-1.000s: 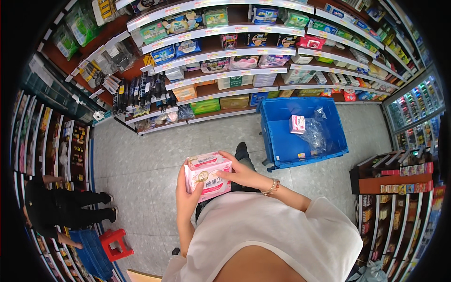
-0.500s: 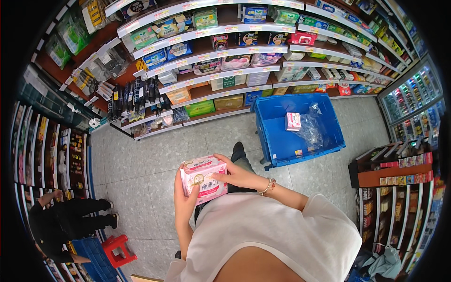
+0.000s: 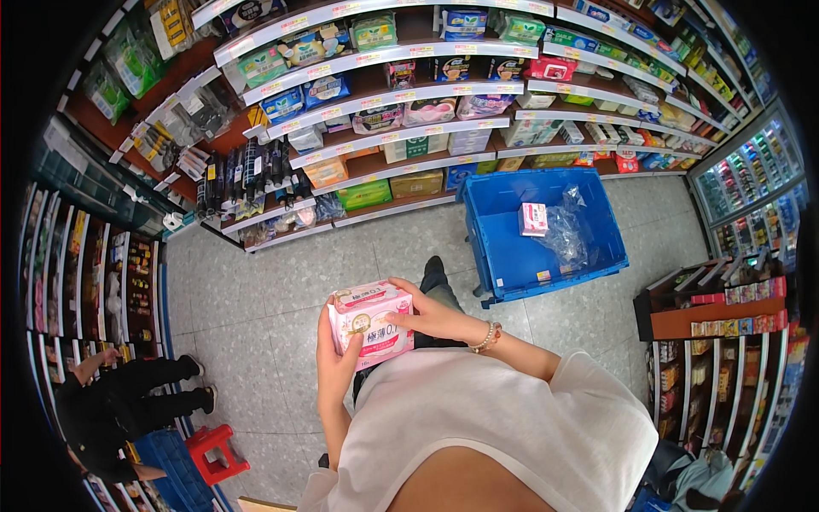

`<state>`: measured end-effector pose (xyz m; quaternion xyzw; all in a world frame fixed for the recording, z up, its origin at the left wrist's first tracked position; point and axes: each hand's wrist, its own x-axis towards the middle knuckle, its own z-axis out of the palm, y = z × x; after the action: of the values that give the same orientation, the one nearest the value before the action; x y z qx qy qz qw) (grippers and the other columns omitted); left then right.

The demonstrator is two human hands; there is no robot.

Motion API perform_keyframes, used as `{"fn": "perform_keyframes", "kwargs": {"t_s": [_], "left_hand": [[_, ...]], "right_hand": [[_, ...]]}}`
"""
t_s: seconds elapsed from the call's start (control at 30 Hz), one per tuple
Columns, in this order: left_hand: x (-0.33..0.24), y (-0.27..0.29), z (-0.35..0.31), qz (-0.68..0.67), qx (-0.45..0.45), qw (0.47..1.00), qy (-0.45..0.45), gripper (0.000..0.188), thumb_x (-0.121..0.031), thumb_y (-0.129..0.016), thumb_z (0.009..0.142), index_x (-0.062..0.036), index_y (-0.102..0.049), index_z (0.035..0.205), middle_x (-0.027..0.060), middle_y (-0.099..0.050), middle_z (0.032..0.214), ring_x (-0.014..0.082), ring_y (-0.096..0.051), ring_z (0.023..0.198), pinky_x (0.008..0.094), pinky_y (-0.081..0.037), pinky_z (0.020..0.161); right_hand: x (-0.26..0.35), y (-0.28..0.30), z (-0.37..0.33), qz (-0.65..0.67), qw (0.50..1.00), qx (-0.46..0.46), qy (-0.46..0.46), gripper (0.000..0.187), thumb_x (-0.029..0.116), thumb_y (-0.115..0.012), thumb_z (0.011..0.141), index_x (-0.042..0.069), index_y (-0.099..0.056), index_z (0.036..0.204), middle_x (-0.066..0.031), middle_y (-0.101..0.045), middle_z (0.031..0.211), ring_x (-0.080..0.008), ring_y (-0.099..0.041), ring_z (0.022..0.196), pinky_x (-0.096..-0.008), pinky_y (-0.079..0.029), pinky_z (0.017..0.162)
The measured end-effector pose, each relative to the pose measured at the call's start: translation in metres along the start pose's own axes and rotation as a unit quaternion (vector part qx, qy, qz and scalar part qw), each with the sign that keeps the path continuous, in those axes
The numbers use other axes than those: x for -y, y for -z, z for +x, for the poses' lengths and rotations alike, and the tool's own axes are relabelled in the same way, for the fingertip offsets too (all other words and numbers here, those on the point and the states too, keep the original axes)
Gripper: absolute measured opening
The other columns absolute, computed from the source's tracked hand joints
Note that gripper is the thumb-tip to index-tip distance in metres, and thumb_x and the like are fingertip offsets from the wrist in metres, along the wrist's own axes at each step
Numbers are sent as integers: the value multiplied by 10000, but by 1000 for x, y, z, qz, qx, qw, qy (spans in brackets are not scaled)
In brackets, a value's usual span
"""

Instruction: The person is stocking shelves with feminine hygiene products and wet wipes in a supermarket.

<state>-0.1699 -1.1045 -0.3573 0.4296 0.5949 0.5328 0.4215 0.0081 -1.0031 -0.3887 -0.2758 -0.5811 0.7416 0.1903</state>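
Observation:
A pink and white pack of sanitary pads [image 3: 373,343] is held at waist height between my two hands, its printed front facing up at me. My left hand [image 3: 339,347] wraps its left side, thumb on the front. On the right side is my right hand [image 3: 431,313], its thumb also pressed on the front and its fingers behind the top edge. A beaded bracelet circles my right wrist. Ahead and to the right stands a blue plastic crate [image 3: 488,266], holding a smaller pink and white pack [image 3: 533,219] and a crumpled clear plastic wrapper [image 3: 565,239].
Long shelves [image 3: 397,136] of packaged goods curve across the front. A glass-door drinks fridge [image 3: 742,171] stands far right, near a snack rack [image 3: 712,316]. At left, a person in black [image 3: 102,410] reaches toward shelves beside a red stool [image 3: 217,454] and a blue crate [image 3: 171,465].
My hands and the pack stay nearly in place. The person at the left has shifted an arm slightly, and the grey clothing at the lower right has moved a little.

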Motion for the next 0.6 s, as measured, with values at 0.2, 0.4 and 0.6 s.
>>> {"fn": "perform_keyframes", "kwargs": {"t_s": [0.2, 0.4, 0.6], "left_hand": [[-10, -3, 1, -6, 2, 1000, 2, 623, 1, -526, 773, 11, -260, 1337, 169, -359, 1311, 227, -385, 1186, 320, -333, 968], [-9, 0, 0, -23, 7, 1000, -4, 631, 7, -528, 776, 6, -251, 1342, 167, -365, 1306, 223, -394, 1179, 313, -345, 959], [-7, 1, 0, -4, 7, 1000, -12, 629, 14, -524, 779, 7, -247, 1344, 168, -357, 1318, 224, -391, 1186, 314, -344, 961]], "right_hand": [[1, 0, 1, 14, 1000, 6, -2, 702, 251, -567, 867, -19, -145, 1359, -141, -371, 1282, -165, -377, 1163, -272, -333, 961], [2, -2, 2, 3, 1000, 3, 0, 749, 277, -583, 854, -50, -122, 1345, -173, -402, 1257, -191, -408, 1144, -279, -346, 948], [-1, -1, 3, -17, 1000, 7, 1, 698, 239, -571, 864, -22, -150, 1356, -139, -365, 1296, -173, -367, 1182, -274, -327, 970]]}}
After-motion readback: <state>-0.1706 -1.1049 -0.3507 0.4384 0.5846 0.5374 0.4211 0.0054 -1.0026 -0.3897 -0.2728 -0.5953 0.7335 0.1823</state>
